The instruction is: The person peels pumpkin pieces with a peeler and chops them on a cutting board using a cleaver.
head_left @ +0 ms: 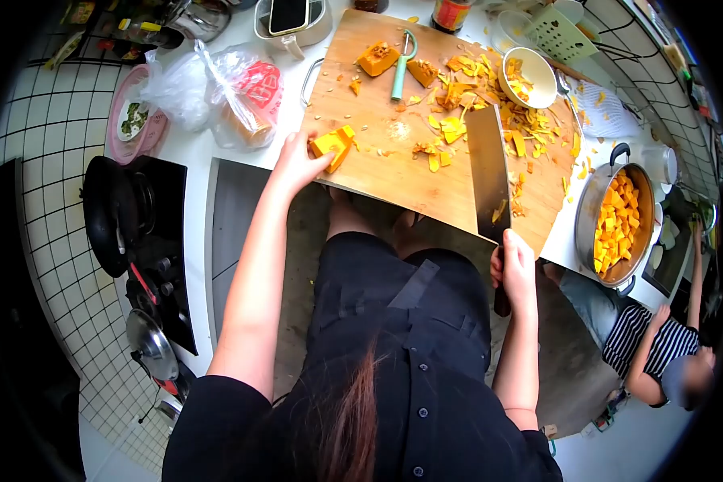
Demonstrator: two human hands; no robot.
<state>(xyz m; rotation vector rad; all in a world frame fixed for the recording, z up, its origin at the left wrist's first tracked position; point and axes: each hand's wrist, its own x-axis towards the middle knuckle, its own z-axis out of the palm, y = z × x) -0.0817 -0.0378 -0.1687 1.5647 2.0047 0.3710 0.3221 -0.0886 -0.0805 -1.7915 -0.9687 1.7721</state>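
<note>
At the near left of the wooden cutting board [361, 108], my left hand [300, 163] grips a pumpkin piece [334, 146] between thumb and fingers. My right hand [515, 271] is wrapped round the dark handle of a cleaver [488, 165]. Its wide blade points away from me over the board's right part, apart from the piece in my left hand. Farther back lie a pumpkin chunk with seeds [377, 59], a smaller chunk [422, 72] and a green peeler [402, 68]. Peel scraps [451, 127] are strewn to both sides of the blade.
A pot of pumpkin cubes [616, 225] stands right of the board. A cream bowl [530, 78] sits among scraps at the back right. Plastic bags [245, 100] lie at left, above a stove with a black wok [103, 215]. Another person [647, 345] is at far right.
</note>
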